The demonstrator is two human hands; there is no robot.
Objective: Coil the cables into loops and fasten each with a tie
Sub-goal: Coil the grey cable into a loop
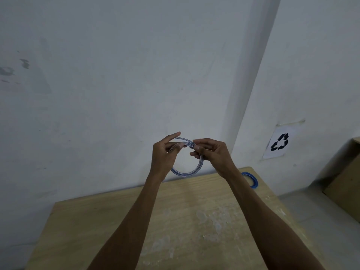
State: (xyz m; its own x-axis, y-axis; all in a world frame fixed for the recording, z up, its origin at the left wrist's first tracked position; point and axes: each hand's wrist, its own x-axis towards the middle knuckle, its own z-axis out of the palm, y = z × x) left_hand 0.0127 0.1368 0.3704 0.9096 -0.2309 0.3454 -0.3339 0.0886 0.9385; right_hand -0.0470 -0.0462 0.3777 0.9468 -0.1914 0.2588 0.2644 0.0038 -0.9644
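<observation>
Hanging mid-frame above the counter's (175, 221) far edge, the coil (188, 173) is held at its top by both grips. The left grip (165, 152) clamps the upper-left strands between thumb and fingers, and the right grip (212, 152) pinches the upper-right strands. To do this step well, I judge, the turns should sit flat and equal, one pinch always tight, with the binding placed where the strands bunch. No tie shows. At right, a blue tape roll (251, 181) lies on the counter. Further right, a paper sign (279, 142) on the wall bears a recycling symbol; no words are readable.
</observation>
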